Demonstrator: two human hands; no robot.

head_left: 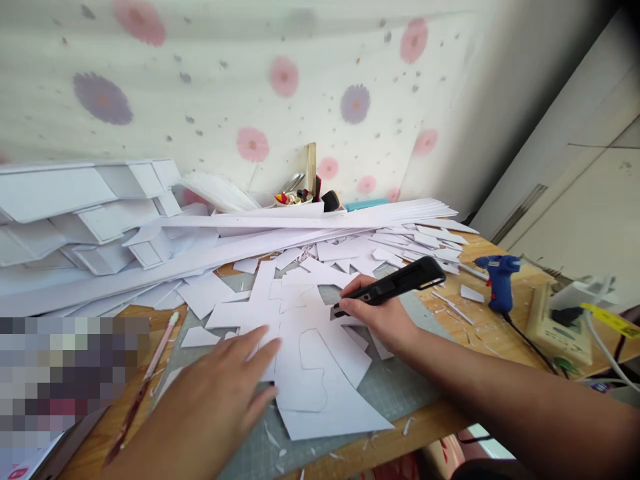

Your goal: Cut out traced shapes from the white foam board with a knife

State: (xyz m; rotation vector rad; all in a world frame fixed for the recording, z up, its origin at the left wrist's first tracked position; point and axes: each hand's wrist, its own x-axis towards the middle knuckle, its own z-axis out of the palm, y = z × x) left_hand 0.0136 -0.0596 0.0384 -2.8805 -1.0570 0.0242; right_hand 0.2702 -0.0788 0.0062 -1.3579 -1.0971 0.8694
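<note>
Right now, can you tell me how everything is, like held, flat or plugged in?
Left hand: open, fingers spread over the sheet
Right hand: grip closed on the cutter
Black cutter: held, tilted, metal tip showing
White sheet: flat, outlines drawn on it
Cutting mat: partly covered
Paper scraps: scattered
Glue gun: not held; can't tell if hot
Power strip: plugs in it

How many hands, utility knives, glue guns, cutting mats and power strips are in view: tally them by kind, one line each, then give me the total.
Left hand and right hand: 2
Black utility knife: 1
Blue glue gun: 1
Cutting mat: 1
Power strip: 1
Total: 6
</note>
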